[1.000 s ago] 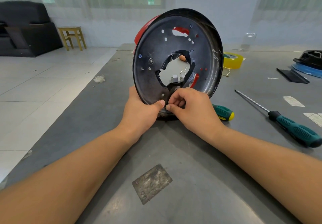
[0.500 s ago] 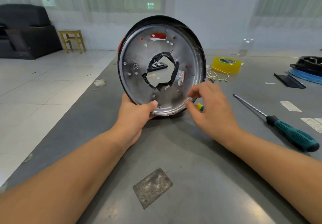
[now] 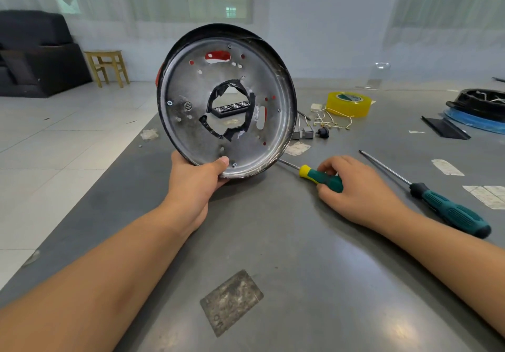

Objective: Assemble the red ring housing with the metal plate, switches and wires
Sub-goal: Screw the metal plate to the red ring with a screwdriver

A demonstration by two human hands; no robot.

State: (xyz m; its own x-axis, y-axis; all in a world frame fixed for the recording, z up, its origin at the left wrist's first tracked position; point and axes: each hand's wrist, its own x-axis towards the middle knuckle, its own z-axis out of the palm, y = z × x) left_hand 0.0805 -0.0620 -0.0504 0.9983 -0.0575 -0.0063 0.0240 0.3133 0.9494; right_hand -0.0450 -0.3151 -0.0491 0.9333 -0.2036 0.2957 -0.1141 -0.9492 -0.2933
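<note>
My left hand [image 3: 196, 179] grips the lower rim of the round metal plate [image 3: 191, 83] and holds it upright on edge, its bottom edge at the table. The red ring housing [image 3: 158, 78] shows only as a red sliver at the plate's left edge and through its holes. My right hand [image 3: 352, 184] is curled around the green handle of a yellow-collared screwdriver [image 3: 317, 175] lying on the table just right of the plate. Small grey switches [image 3: 307, 132] and loose yellowish wires [image 3: 330, 120] lie behind the plate on the right.
A second, longer green screwdriver [image 3: 448, 209] lies to the right. A yellow tape roll [image 3: 348, 104] stands further back, and a black part on a blue ring [image 3: 481, 108] sits at far right. A black bit case [image 3: 231, 108] shows through the plate's centre hole. The table's left edge runs diagonally.
My right hand left the plate's lower edge, moved right and down, and closed around the screwdriver handle. My left hand turned the plate more face-on to me.
</note>
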